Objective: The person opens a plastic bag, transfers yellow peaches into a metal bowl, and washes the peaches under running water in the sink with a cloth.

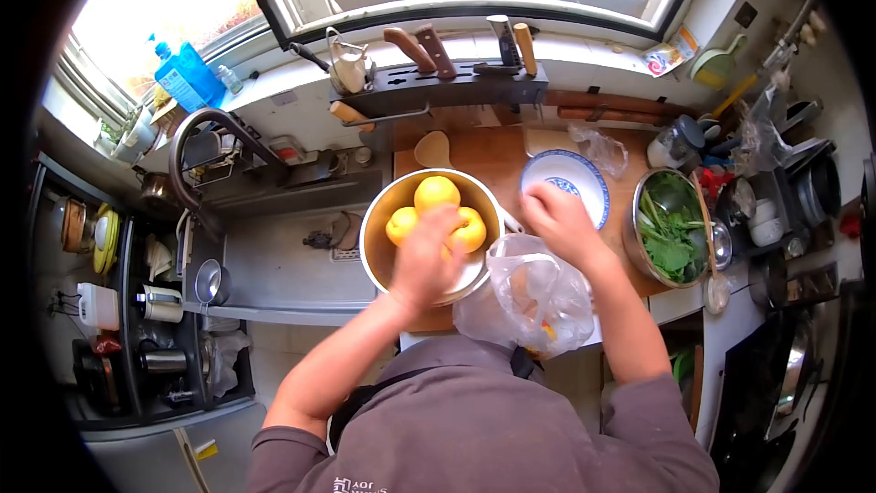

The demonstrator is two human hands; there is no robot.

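Observation:
My left hand [426, 260] is over a wide metal pot [372, 251] holding several round yellow-orange fruits [436, 193]. Its fingers are blurred and partly cover the fruits, so their grip is unclear. My right hand [558, 219] is closed, with curled fingers, at the near edge of a blue-and-white bowl [598, 184]. Whatever it may hold is hidden. Just below that hand is a translucent plastic bag [538, 297], with a bit of orange showing low inside it. I cannot tell whether the fingers grip the bag.
A sink [274, 251] with a curved tap [179, 160] lies left of the pot. Behind the counter stands a knife rack [447, 89]. A wooden spatula [432, 150] lies behind the pot. To the right, a metal bowl [633, 242] holds leafy greens [671, 242].

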